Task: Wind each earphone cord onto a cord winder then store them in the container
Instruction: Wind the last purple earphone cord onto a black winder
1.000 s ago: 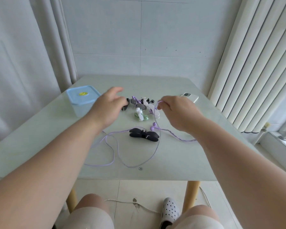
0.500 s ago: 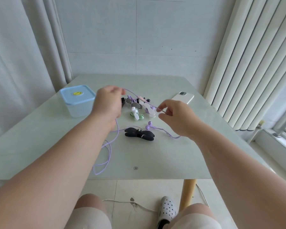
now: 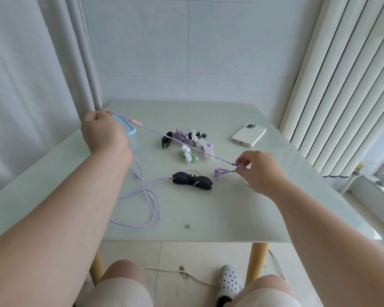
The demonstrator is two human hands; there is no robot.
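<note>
A purple earphone cord (image 3: 186, 145) runs taut between my two hands above the table. My left hand (image 3: 104, 131) grips one end as a fist, raised at the left in front of the blue-lidded container (image 3: 131, 131), which it mostly hides. My right hand (image 3: 259, 171) pinches the cord near the purple earbuds (image 3: 220, 172). The rest of the cord lies in loose loops (image 3: 146, 200) on the table below my left arm. A black butterfly-shaped cord winder (image 3: 192, 181) lies flat in the middle. Behind it sits a pile of other winders and earphones (image 3: 189, 144).
A white phone (image 3: 248, 135) lies face down at the back right of the pale green table (image 3: 231, 213). Curtains hang at the left and vertical blinds at the right. My knees and a white clog show below the table's front edge.
My left hand has risen and moved left, pulling the purple cord out straight. My right hand has dropped lower and to the right with the earbud end. The loops on the table have shrunk.
</note>
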